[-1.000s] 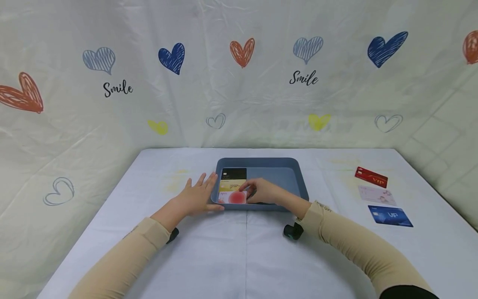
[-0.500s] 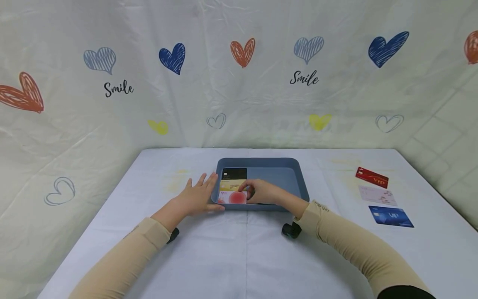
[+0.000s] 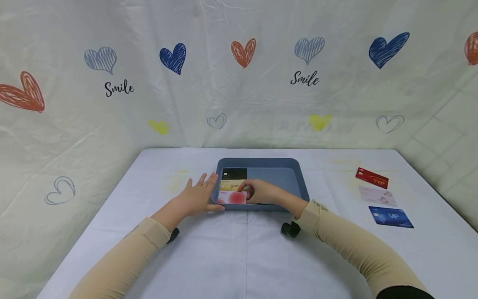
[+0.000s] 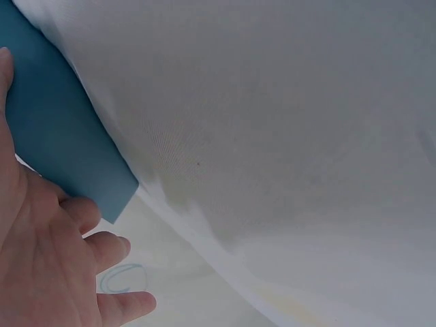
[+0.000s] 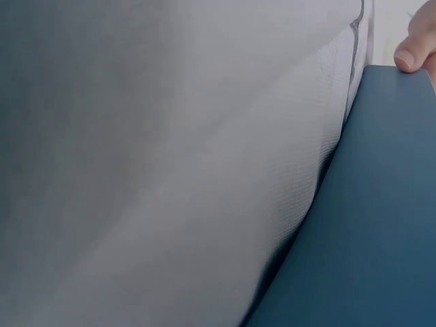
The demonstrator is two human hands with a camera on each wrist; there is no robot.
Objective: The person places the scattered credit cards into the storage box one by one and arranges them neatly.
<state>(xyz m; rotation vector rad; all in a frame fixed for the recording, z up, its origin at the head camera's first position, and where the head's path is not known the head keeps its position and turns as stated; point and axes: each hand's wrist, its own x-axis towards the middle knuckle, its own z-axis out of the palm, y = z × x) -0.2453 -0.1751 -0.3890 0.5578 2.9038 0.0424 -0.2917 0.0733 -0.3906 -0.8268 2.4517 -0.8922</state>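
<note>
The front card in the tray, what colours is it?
The front card is pale with a reddish circle; head view's best.

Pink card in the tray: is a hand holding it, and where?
Can't tell: the right hand is at the top right corner of the pink card, but any pinch is hidden.

The person wears stretchy tan sleeves. Small dark lettering sits along the upper edge of the right cuff [image 3: 309,216]; below the cuff is a small black device [image 3: 290,229]. The right sleeve [image 3: 358,245] runs rightward from the cuff, creased, to black cloth [image 3: 405,292]. The left sleeve [image 3: 123,257], well left of the cuff, is plain tan.
</note>
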